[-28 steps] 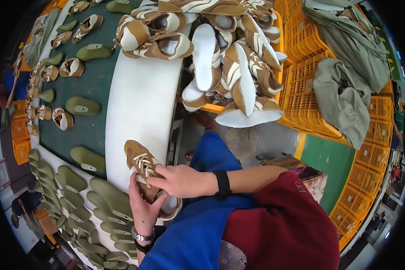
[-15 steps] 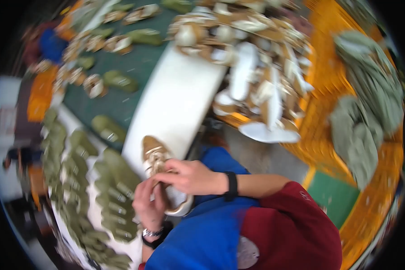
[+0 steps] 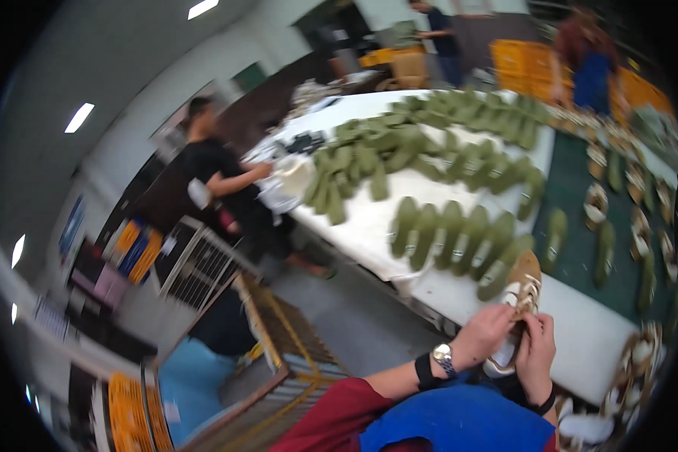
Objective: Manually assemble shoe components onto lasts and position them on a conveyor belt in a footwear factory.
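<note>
A tan sneaker [image 3: 527, 273] with a white sole and pale laces points its toe away from me at the table's near edge. My left hand [image 3: 487, 331], with a watch on the wrist, grips the shoe's opening from the left with closed fingers. From the right, my right hand [image 3: 536, 348] pinches the shoe's upper close to the laces. The fingertips of both hands nearly meet there and hide part of the opening. Just beyond the toe lies an olive-green insole [image 3: 502, 270], the nearest of a row.
Many more green insoles [image 3: 399, 147] cover the white table [image 3: 354, 226]. Shoes and insoles stand on a dark green belt [image 3: 572, 218] at right; more shoes [image 3: 631, 377] are piled lower right. Co-workers stand left [image 3: 218, 169] and far right [image 3: 591, 64]. A metal-framed rack [image 3: 282, 361] is at lower left.
My view has swung left and up, so the table with insoles, the room and co-workers now show. Both hands stay on the shoe, which appears farther right in view.
</note>
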